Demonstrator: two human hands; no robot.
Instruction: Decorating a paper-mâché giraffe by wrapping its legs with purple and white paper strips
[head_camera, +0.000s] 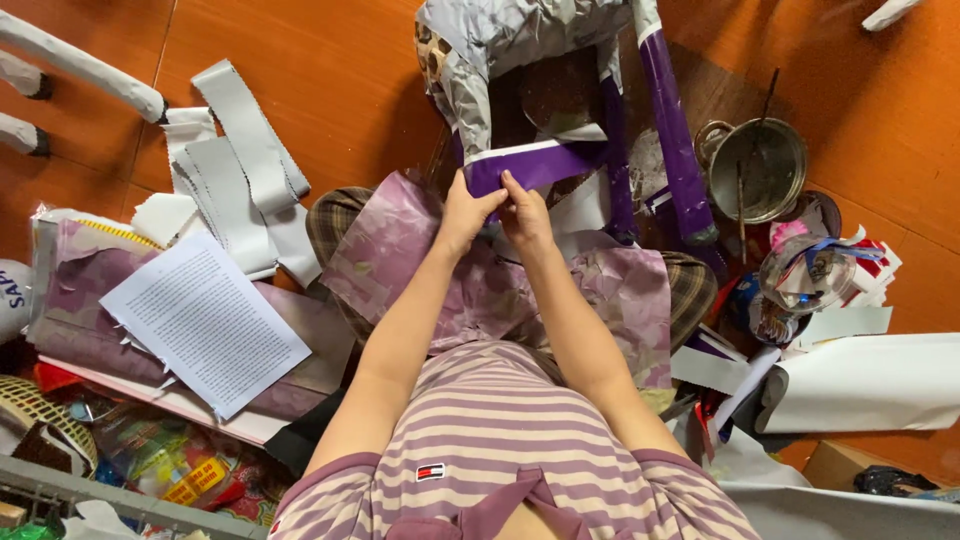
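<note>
Left hand (462, 212) and right hand (524, 212) both pinching purple strip (535, 163); best kept taut, edges aligned against stool (560, 90).

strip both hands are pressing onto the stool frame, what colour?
Purple strip with a white top edge, pinched by the left hand and right hand. Head view.

Both bare arms reach forward, left hand (463, 213) and right hand (524, 215) close together, fingers pinched.
</note>
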